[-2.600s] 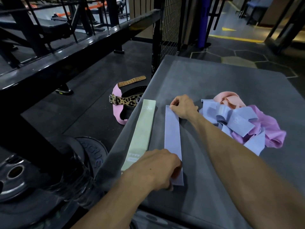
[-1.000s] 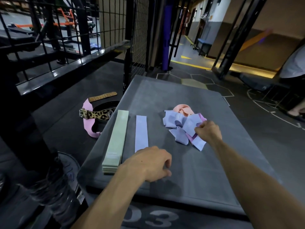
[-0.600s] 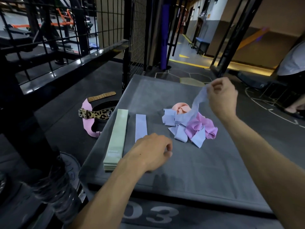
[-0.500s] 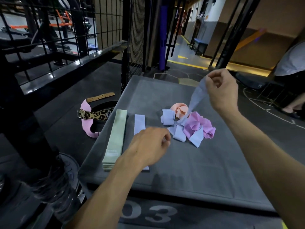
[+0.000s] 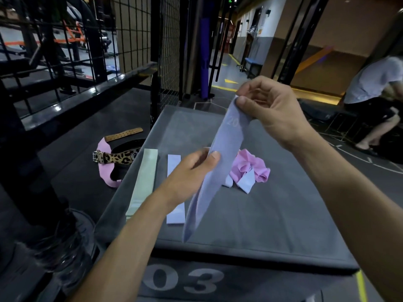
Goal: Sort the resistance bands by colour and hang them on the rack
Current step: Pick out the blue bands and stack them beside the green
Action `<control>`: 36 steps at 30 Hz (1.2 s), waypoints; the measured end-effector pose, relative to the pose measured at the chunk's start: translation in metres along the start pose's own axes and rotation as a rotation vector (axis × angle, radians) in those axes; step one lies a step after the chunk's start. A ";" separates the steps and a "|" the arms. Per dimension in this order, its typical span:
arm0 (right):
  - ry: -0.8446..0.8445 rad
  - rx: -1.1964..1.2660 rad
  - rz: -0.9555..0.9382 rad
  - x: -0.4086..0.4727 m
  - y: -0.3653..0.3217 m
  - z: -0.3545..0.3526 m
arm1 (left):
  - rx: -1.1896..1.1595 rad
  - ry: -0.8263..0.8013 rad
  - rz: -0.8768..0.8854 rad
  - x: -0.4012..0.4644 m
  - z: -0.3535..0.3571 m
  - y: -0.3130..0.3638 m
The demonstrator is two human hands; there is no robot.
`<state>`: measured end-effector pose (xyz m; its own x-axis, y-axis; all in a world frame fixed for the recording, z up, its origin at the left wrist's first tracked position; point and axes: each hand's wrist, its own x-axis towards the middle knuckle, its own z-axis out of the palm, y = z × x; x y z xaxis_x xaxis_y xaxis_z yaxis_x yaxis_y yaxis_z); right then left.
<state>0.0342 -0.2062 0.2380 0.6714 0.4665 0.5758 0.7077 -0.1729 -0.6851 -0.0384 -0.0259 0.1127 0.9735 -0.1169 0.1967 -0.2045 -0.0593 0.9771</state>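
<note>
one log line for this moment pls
right hand: pinches lilac band top | left hand: grips its middle | band: off the box

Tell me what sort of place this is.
Most likely a gym. A weight plate lies on the floor by a black steel rack, a leopard-print lifting belt lies on the rubber flooring, and both hands hold a lilac resistance band above a padded grey platform.

Dim gym, dark rubber floor, black wire cage, yellow floor lines
</note>
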 end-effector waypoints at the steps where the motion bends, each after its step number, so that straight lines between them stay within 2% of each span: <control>1: 0.003 -0.021 -0.001 0.001 -0.001 0.001 | -0.062 -0.049 -0.040 -0.004 0.002 0.002; 3: 0.035 -0.061 0.004 0.004 -0.001 0.003 | -0.131 -0.136 -0.123 -0.010 0.005 0.005; 8: 0.150 -0.136 0.040 0.019 0.014 0.010 | 0.000 -0.258 -0.285 -0.018 -0.003 -0.002; 13: 0.243 -0.177 0.100 0.041 0.048 0.018 | 0.110 -0.283 -0.341 -0.018 -0.017 -0.018; 15: 0.264 -0.205 0.131 0.051 0.064 0.022 | 0.069 -0.285 -0.377 -0.019 -0.023 -0.021; 18: 0.282 -0.192 0.173 0.062 0.088 0.028 | 0.046 -0.264 -0.414 -0.019 -0.033 -0.023; 21: 0.287 -0.162 0.200 0.070 0.109 0.034 | 0.128 -0.232 -0.420 -0.017 -0.045 -0.024; 25: 0.304 -0.198 0.250 0.077 0.136 0.043 | 0.186 -0.053 -0.430 -0.008 -0.058 -0.033; 28: 0.335 -0.219 0.302 0.080 0.156 0.053 | 0.172 0.019 -0.472 -0.002 -0.067 -0.040; 33: 0.321 -0.247 0.392 0.084 0.189 0.068 | 0.250 0.063 -0.546 0.000 -0.081 -0.044; 36: 0.271 -0.230 0.425 0.091 0.205 0.082 | 0.286 0.010 -0.618 0.000 -0.077 -0.044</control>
<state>0.2218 -0.1281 0.1131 0.9197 0.0795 0.3846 0.3710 -0.4970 -0.7844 -0.0214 0.0534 0.0765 0.9208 0.0314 -0.3889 0.3719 -0.3719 0.8505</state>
